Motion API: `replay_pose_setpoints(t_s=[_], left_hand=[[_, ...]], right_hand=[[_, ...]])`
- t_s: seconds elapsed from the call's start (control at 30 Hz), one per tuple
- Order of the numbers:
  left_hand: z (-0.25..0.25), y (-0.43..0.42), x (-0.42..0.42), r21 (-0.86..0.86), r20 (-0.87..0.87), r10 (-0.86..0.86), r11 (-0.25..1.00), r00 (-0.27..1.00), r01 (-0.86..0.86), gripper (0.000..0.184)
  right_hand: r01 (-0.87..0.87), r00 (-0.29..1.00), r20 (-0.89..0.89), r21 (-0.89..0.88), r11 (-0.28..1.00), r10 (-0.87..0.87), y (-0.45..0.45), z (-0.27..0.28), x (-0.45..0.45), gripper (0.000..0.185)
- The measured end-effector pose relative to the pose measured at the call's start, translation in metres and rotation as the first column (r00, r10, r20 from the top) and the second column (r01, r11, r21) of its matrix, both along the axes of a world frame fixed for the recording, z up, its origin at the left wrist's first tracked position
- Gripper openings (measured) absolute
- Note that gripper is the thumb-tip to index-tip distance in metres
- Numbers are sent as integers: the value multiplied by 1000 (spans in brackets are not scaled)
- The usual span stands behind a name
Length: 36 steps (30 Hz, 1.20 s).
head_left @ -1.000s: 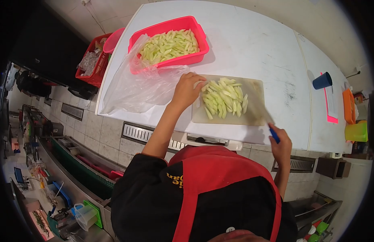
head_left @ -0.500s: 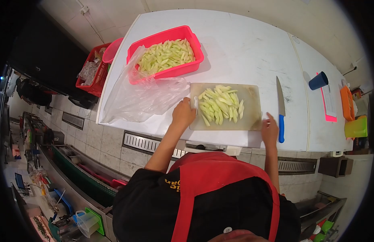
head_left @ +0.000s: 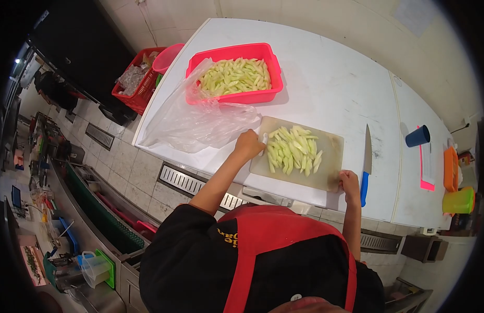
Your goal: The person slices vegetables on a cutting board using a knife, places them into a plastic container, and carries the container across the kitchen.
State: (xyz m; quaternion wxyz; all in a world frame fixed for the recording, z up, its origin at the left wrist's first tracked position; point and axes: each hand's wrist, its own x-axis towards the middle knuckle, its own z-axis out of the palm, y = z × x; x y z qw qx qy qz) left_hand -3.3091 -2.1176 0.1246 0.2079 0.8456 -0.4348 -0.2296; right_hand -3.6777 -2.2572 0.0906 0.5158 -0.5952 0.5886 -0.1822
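Observation:
A pale cutting board (head_left: 330, 156) lies slightly turned on the white table, near its front edge. On it is a pile of cut light-green vegetable sticks (head_left: 293, 151), which look like peeled cucumber or a similar gourd. My left hand (head_left: 249, 145) is closed on the board's left end, beside its white-looking handle slot. At the board's lower right corner, my right hand (head_left: 349, 183) has its fingers curled against the edge. A knife (head_left: 365, 175) with a blue handle rests just right of that hand.
Behind the board stands a pink tub (head_left: 277, 86) of similar pieces, with a clear plastic bag (head_left: 195, 128) against it. Farther right are a dark blue cup (head_left: 418, 136), an orange container (head_left: 450, 169) and a yellow-green container (head_left: 459, 201). A red crate (head_left: 140, 96) stands beyond the table's left edge.
My right hand has gone from beside the board to closing on its lower right corner. The board now sits at more of a slant. The whole view has shifted and tilted.

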Motion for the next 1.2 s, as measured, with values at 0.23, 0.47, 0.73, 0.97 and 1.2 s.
replay_pose_setpoints(t_s=[0.23, 0.47, 0.73, 0.97, 1.2], left_hand=[[29, 10, -24, 242, 176, -103, 969, 979, 58, 41], [13, 20, -11, 118, 51, -56, 992, 997, 50, 41], [-7, 54, -15, -198, -814, -155, 980, 560, -17, 10], [67, 57, -11, -332, -917, -237, 900, 322, -282, 19], [127, 47, 45, -353, -901, -432, 691, 32, -631, 32]], right_hand=[[-66, 967, -253, -345, 936, -25, 40, 8, 7, 37], [124, 992, 39, -92, 988, -121, 39, 0, -8, 31], [29, 808, 564, 249, 968, -169, 46, 8, -32, 22], [-51, 752, 660, 53, 997, 3, 16, 126, 20, 24], [-248, 734, 656, 17, 969, 177, -60, 217, 163, 44]])
